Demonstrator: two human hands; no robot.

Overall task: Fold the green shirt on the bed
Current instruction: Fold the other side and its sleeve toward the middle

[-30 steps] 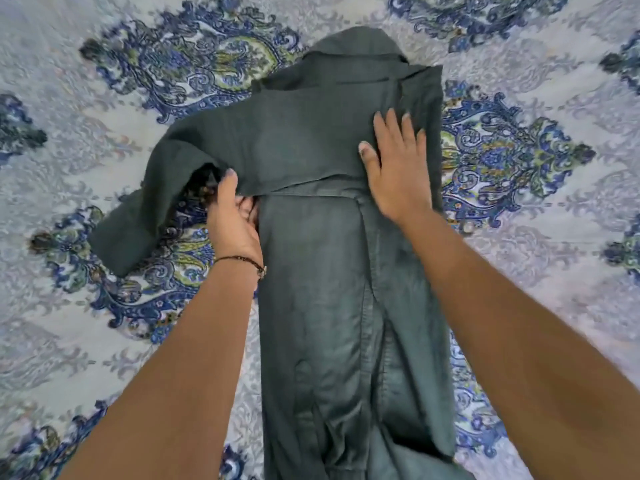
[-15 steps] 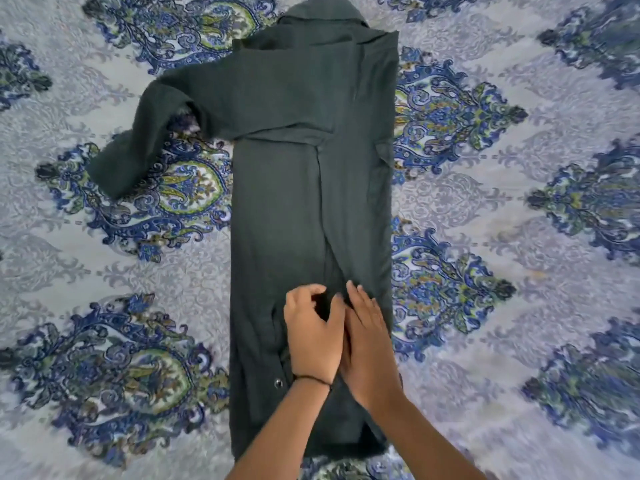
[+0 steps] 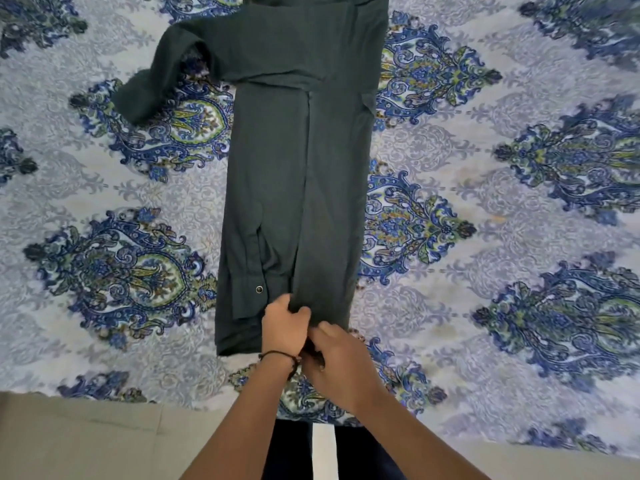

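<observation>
Gripping the near edge of the green shirt [image 3: 294, 168] at its middle fold, the left hand [image 3: 285, 329] curls round the cloth; the right hand [image 3: 341, 358], touching it, pinches the same edge. Beyond them the shirt lies flat on the patterned bed [image 3: 485, 237], sides folded inward, one sleeve [image 3: 152, 88] trailing left.

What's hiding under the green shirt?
Around the green shirt only the blue-patterned bedsheet shows, so the sheet probably runs beneath it too. Anything lying directly under the cloth is covered. The left hand and right hand grip its near hem.
</observation>
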